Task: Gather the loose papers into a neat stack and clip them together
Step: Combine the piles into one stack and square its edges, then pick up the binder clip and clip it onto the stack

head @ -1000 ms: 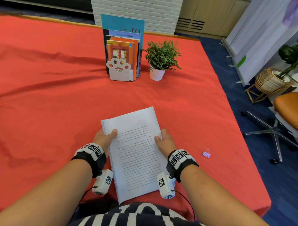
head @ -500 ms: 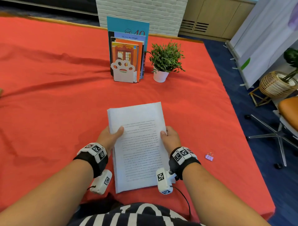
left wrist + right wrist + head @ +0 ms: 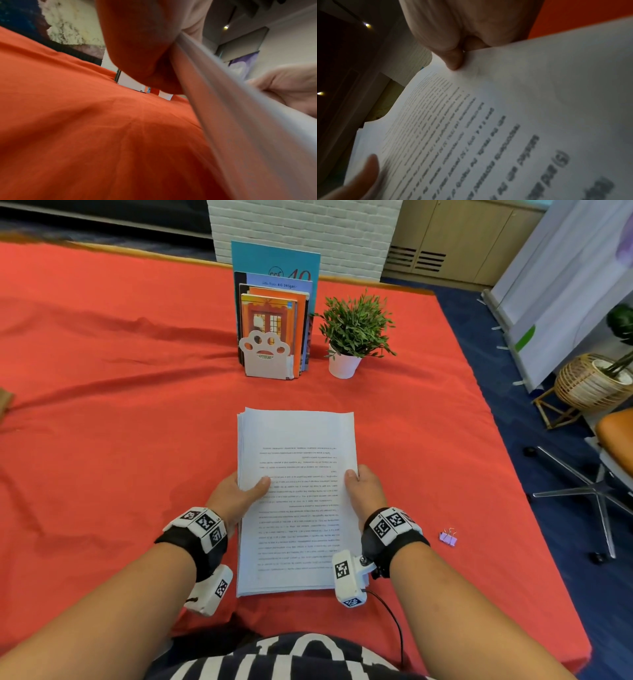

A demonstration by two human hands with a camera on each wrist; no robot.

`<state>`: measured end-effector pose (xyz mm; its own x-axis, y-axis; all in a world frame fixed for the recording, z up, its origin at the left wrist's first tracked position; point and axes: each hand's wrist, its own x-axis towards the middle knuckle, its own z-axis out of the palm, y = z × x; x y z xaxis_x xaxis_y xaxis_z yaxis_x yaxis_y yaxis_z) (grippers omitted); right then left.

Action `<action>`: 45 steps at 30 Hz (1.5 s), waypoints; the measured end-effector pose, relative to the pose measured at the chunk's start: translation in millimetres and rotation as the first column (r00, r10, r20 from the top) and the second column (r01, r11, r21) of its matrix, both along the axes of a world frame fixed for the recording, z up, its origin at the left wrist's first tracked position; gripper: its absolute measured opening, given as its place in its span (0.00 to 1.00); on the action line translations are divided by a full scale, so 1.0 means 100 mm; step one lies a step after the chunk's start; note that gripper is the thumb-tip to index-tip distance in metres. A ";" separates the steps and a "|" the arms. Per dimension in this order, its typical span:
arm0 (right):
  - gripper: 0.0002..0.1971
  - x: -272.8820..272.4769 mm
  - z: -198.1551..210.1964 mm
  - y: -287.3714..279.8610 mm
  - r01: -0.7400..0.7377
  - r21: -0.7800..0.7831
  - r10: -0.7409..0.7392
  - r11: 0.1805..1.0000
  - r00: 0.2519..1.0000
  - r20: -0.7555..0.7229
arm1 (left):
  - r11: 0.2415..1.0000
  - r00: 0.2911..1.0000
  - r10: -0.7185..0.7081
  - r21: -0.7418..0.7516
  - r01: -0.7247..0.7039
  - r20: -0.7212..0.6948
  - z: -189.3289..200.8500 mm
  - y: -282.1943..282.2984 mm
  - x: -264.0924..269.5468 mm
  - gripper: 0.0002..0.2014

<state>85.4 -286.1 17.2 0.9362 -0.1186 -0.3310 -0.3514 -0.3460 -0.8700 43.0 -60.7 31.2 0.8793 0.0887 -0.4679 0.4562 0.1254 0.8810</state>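
Note:
A stack of white printed papers (image 3: 298,508) is held above the red tablecloth (image 3: 120,440) in front of me, its long edges running away from me. My left hand (image 3: 239,493) grips its left edge, thumb on top of the sheets. My right hand (image 3: 363,487) grips the right edge the same way, thumb (image 3: 453,59) pressed on the top page (image 3: 522,121). In the left wrist view the stack's edge (image 3: 240,115) slants past my palm. A small purple binder clip (image 3: 448,537) lies on the cloth to the right of my right wrist.
A paw-shaped bookend with upright books (image 3: 274,330) and a small potted plant (image 3: 352,337) stand at the back of the table. The table's right edge (image 3: 534,508) drops to blue carpet, where a chair (image 3: 616,460) and a wicker basket (image 3: 589,381) stand.
The stack has turned from slanted to square with me and moved slightly away. Both hands kept their grip on its side edges.

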 end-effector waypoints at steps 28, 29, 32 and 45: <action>0.22 0.01 0.52 0.03 -0.075 0.131 0.020 0.989 0.926 0.376 | 0.964 0.918 0.091 0.198 -0.179 0.386 0.35 -0.26 0.14 0.11; 0.25 0.01 0.54 -0.01 -0.086 0.099 0.042 0.991 0.926 0.375 | 0.961 0.925 0.073 0.223 -0.165 0.372 0.32 -0.28 0.15 0.11; 0.21 -0.05 0.42 -0.15 -0.096 -0.048 0.106 0.994 0.950 0.294 | 0.918 0.965 0.021 0.378 -0.122 0.261 0.14 -0.33 0.17 0.12; 0.21 -0.50 -0.64 -1.78 0.097 -0.748 -0.306 0.656 0.941 -0.146 | 0.830 0.972 -0.114 0.518 0.206 -0.205 -0.58 -0.49 -0.20 0.15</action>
